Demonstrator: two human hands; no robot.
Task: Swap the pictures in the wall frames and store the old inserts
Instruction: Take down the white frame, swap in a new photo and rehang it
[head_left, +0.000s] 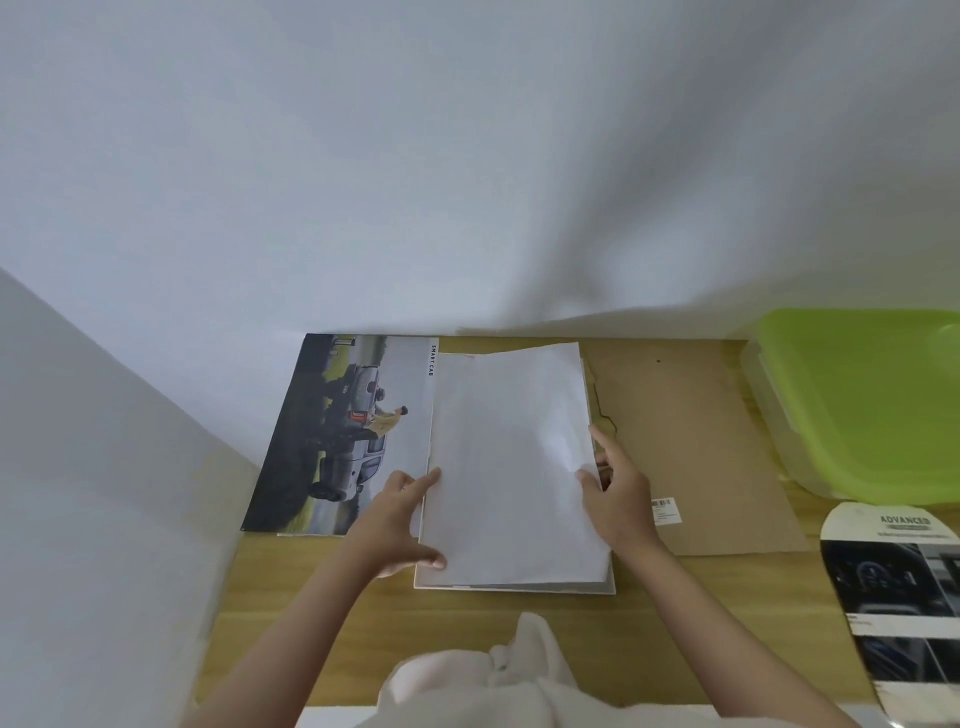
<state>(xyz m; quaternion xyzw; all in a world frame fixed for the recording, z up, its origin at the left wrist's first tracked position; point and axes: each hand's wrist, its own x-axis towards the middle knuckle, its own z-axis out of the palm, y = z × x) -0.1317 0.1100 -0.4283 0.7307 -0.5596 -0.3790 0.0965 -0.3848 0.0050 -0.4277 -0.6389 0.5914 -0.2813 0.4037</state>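
Note:
A white sheet (511, 457), blank side up, lies on a white picture frame (608, 587) on the wooden table (322, 613). My left hand (397, 519) touches the sheet's left edge with straight index finger and thumb. At the sheet's right edge, the thumb of my right hand (618, 499) rests on top while its fingers go under or beside the edge. A printed picture of a pickup truck (343, 436) lies flat to the left, partly under the sheet. The brown frame backing board (685, 452) lies to the right.
A clear box with a green lid (862, 400) stands at the right. A curled car print (898, 597) lies at the front right. White walls close the back and the left side. Pale cloth (498, 680) is at the bottom.

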